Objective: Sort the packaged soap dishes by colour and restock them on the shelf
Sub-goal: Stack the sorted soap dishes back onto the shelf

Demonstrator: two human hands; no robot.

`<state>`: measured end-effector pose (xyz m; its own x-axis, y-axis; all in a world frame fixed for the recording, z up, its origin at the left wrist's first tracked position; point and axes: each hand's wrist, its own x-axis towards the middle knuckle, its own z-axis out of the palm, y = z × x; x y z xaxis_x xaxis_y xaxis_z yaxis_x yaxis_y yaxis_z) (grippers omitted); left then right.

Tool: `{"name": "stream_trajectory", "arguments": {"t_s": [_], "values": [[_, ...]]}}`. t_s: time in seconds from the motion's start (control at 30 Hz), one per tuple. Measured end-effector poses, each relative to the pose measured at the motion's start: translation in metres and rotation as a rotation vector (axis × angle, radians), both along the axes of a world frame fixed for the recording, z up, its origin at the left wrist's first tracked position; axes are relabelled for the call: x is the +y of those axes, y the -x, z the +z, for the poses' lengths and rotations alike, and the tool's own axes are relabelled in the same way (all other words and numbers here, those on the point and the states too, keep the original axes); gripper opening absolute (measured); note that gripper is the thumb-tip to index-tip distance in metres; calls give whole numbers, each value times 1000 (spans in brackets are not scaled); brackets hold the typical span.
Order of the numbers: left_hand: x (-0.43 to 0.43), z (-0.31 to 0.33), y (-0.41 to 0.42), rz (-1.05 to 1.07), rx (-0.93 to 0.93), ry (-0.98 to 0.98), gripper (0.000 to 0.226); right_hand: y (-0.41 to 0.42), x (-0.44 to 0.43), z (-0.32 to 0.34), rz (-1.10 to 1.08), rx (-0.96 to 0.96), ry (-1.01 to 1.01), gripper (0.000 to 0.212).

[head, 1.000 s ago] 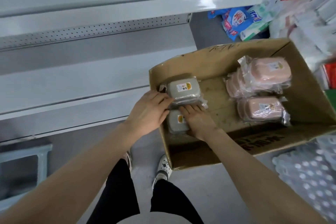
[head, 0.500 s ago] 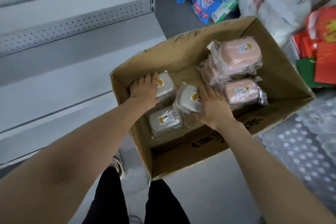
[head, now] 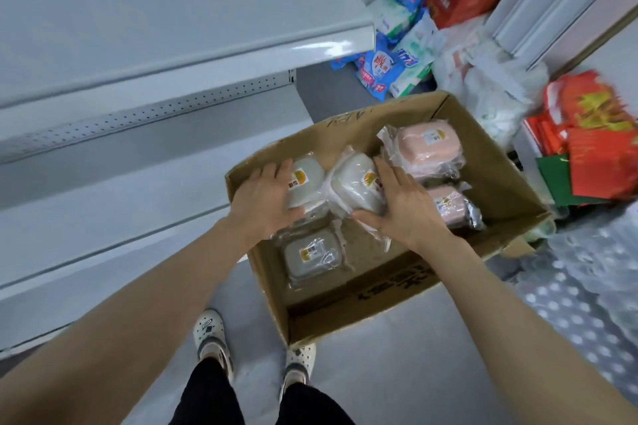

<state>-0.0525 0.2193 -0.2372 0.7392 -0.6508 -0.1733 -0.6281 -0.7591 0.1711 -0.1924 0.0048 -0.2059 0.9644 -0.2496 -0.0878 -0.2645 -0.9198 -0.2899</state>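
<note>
Soap dishes in clear wrap lie sorted inside a cardboard box on the floor below the grey shelf: grey ones toward the shelf side, pink soap dishes stacked at the other side. The left hand wraps round the far grey soap dish and the right hand cups the tilted grey soap dish, thumb tucked under it, so both hands are closed on a package. The two are squeezed together between the palms, probably to lift them as one same-colour pair for the shelf. A third grey soap dish lies flat nearer the person. Half a second ago the two held packs sat apart with a gap between them; now they touch and seem slightly raised, while the third has stayed put.
</note>
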Motion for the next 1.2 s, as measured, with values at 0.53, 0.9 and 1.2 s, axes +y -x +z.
{"name": "stream_trajectory", "arguments": {"t_s": [0.53,0.9,1.2], "values": [[196,180,-8,322,-333,223,95,-118,116,166,459,-442,143,96],[383,251,-123,508,-476,296,99,-272,266,221,636,-528,193,88],[490,269,-277,457,-457,196,74,-382,369,230,608,-502,177,88]]}}
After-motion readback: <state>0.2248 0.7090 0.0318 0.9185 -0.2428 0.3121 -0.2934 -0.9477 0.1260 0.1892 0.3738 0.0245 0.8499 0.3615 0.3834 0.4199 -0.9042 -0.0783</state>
